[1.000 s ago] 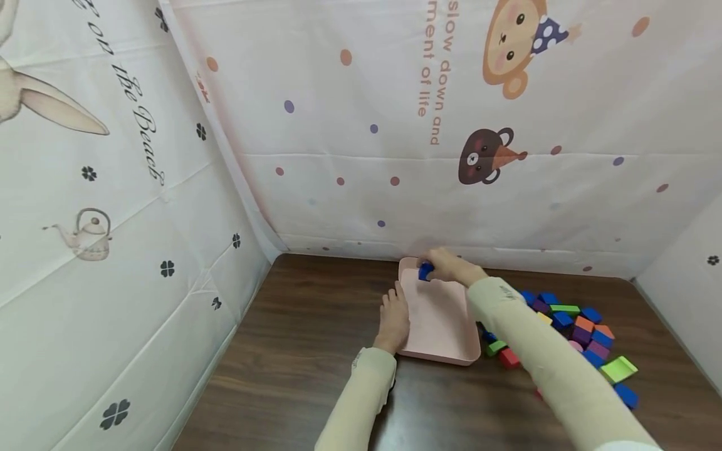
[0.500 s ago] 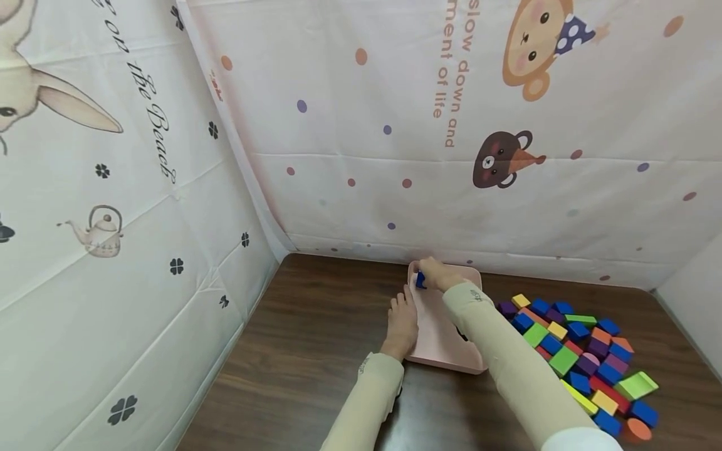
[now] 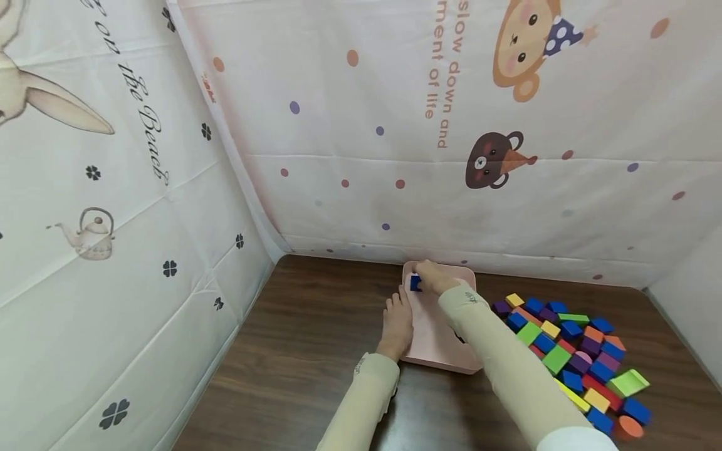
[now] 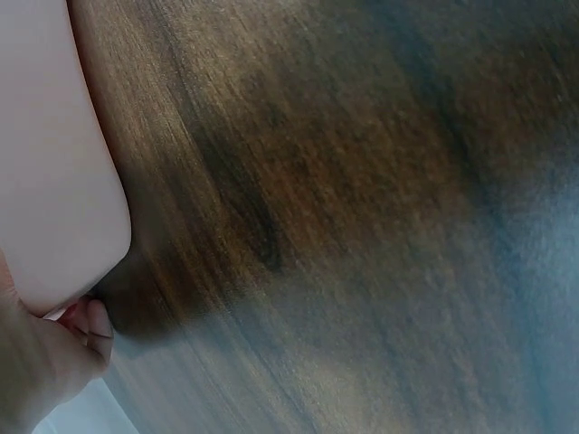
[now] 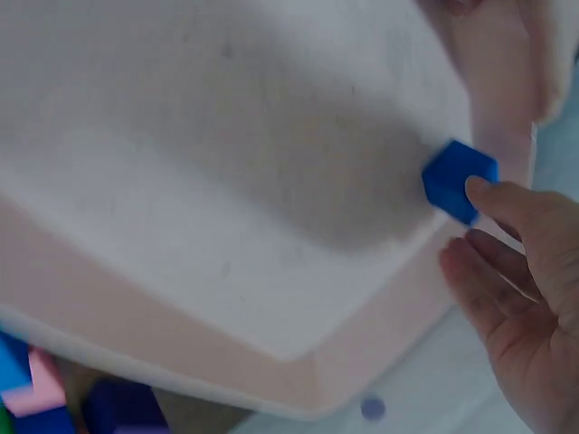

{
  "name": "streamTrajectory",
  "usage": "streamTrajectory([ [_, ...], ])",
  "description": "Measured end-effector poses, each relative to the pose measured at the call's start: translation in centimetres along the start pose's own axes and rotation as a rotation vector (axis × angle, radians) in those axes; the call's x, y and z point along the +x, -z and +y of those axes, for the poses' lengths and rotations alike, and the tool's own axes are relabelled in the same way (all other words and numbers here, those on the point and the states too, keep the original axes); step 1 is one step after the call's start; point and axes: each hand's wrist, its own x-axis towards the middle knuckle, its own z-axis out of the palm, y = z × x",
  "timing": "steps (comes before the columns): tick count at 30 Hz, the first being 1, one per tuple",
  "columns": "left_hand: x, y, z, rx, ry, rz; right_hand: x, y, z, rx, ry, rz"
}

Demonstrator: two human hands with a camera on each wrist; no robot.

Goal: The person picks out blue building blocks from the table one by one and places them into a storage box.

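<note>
A shallow pink tray point(image 3: 439, 360) lies on the dark wooden table. At its far left corner my right hand point(image 3: 433, 277) pinches a blue block point(image 3: 415, 283) between thumb and fingers. The right wrist view shows the block point(image 5: 448, 176) low by the tray's wall, thumb on its face; whether it touches the floor I cannot tell. My left hand point(image 3: 397, 322) holds the tray's left side. In the left wrist view that hand point(image 4: 59, 353) has its fingers bent against the tray's edge. My right forearm hides part of the tray, including most of a small dark spot.
Right of the tray lies a loose spread of coloured blocks point(image 3: 557, 358), in blue, green, red, yellow, purple and orange. An orange round block point(image 3: 628, 428) is nearest the front. Behind the table hangs a printed white cloth point(image 3: 338, 207), with another on the left.
My right hand has lowered the blue block into the tray's far left corner, its forearm swinging left and uncovering more loose blocks. The left hand stays at the tray's side.
</note>
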Motion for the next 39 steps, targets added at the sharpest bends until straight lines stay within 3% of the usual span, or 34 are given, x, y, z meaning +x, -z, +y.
streamTrajectory([
  [5, 0.1, -0.1, 0.0, -0.002, 0.013, 0.003, -3.1, 2.6, 1.9, -0.013, 0.092, 0.014],
  [11, -0.3, -0.1, 0.6, -0.095, 0.033, -0.046, -11.5, 4.5, 6.3, 0.010, 0.245, 0.053],
  [18, -0.8, 0.2, 0.7, -0.130, 0.057, -0.069, -22.8, 4.1, 9.6, 0.123, 0.216, -0.026],
  [23, -0.8, 0.8, 0.6, -0.134, 0.045, -0.065, -28.5, 2.7, 10.5, 0.176, 0.181, -0.076],
  [32, -0.6, 0.8, 0.5, -0.149, 0.056, -0.081, -33.0, 0.0, 11.9, 0.214, 0.091, -0.248],
  [39, -0.6, 0.8, 0.5, -0.167, 0.055, -0.081, -34.0, -2.1, 13.2, 0.195, 0.213, -0.160],
])
